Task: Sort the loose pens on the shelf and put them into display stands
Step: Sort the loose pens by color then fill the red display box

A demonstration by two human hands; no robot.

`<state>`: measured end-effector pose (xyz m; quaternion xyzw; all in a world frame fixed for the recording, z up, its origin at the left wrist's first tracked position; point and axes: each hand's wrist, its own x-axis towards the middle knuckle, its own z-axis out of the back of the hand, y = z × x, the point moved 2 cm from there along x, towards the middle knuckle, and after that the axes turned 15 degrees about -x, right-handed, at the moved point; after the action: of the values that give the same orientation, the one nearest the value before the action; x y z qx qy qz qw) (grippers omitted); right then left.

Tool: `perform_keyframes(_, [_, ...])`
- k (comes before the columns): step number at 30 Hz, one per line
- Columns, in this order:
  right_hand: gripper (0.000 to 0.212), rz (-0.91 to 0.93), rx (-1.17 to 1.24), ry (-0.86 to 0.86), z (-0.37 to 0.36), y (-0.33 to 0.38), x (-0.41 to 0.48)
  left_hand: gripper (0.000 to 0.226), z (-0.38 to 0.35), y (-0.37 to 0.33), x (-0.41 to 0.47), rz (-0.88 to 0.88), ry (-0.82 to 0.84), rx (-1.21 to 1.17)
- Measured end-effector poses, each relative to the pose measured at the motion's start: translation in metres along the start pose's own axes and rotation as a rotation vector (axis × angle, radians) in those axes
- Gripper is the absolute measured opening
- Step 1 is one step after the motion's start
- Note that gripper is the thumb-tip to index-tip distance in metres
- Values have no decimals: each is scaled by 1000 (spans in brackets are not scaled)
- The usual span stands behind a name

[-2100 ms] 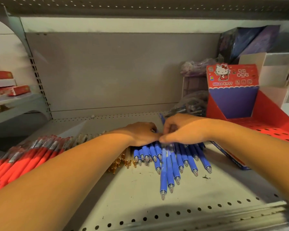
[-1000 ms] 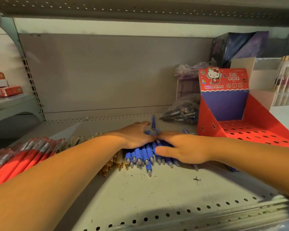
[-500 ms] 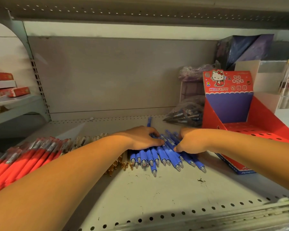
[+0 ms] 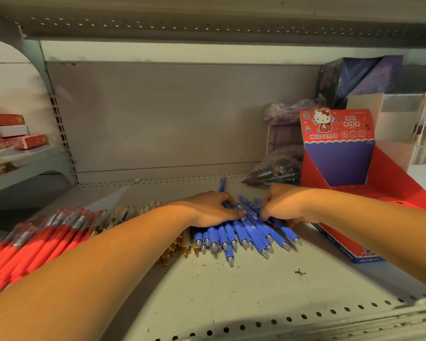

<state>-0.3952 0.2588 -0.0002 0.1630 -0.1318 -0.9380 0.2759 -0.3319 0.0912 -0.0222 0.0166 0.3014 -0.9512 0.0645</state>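
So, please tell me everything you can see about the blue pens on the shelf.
The blue pens lie flat in a loose fan on the grey shelf, clear tips toward the camera. They look plastic; some bear white labels. The left hand and right hand hold their far ends with curled fingers. One pen sticks out behind.

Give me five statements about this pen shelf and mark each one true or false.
1. The left hand and the right hand are both on the blue pens. True.
2. The red display stand is full of pens. False: the holes in view hold none.
3. The red pens lie left of the blue pens. True.
4. The blue pens' tips point away from the person. False: they point toward the front edge of the shelf.
5. The bag of pens lies at the back, just left of the stand. True.
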Motion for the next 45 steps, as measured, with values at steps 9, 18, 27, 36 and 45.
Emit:
perform_keyframes(9, [13,113,52,-154,-3,9,-13,72,3,7,-1,42,-48,-50])
perform_keyframes(18, [23,236,142,-65,9,20,-25,49,0,-5,-2,32,-25,-55])
perform_keyframes(27, [13,232,374,-101,4,35,-10,43,11,-12,-8,92,-364,-94])
perform_keyframes(36, [35,401,-169,-198,1,22,-23,43,11,-18,-9,129,-288,18])
perform_keyframes(45, [25,453,-116,-105,5,6,-20,31,11,-26,0,165,-326,-15])
